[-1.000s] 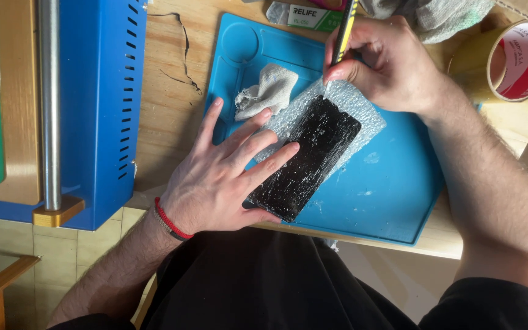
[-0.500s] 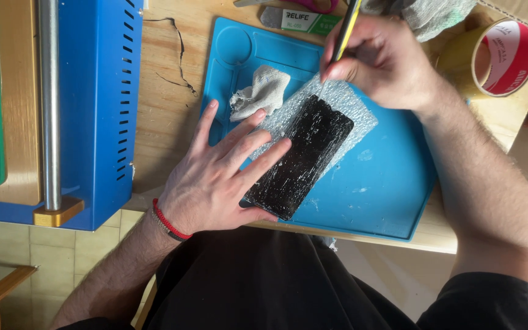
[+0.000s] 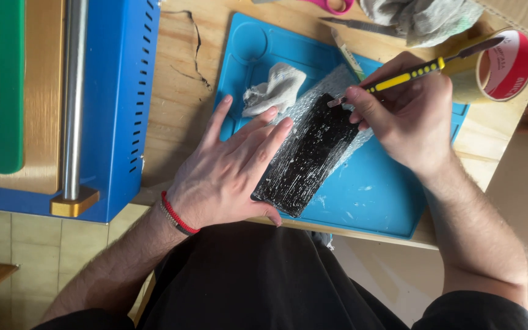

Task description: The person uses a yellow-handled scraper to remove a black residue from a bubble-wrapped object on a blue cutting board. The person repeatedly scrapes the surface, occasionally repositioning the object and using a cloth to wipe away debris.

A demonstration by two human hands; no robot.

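A black phone screen (image 3: 313, 156), streaked with whitish residue, lies on bubble wrap (image 3: 328, 85) on a blue work mat (image 3: 374, 195). My left hand (image 3: 230, 171) lies flat, fingers spread, pressing on the screen's left edge; a red cord bracelet circles the wrist. My right hand (image 3: 407, 113) grips a yellow-and-black scraper tool (image 3: 410, 74), its metal tip touching the screen's top end.
A crumpled white cloth (image 3: 276, 88) lies on the mat left of the screen. A roll of tape (image 3: 499, 67) stands at the right, grey rag (image 3: 423, 18) and pink-handled scissors (image 3: 331, 5) at the back. A blue metal machine (image 3: 120, 104) stands at the left.
The view has shifted, so the mat sits more to the right. My right hand has lowered the scraper, which now lies flatter with its tip on the screen's top end. My left hand still presses the screen.
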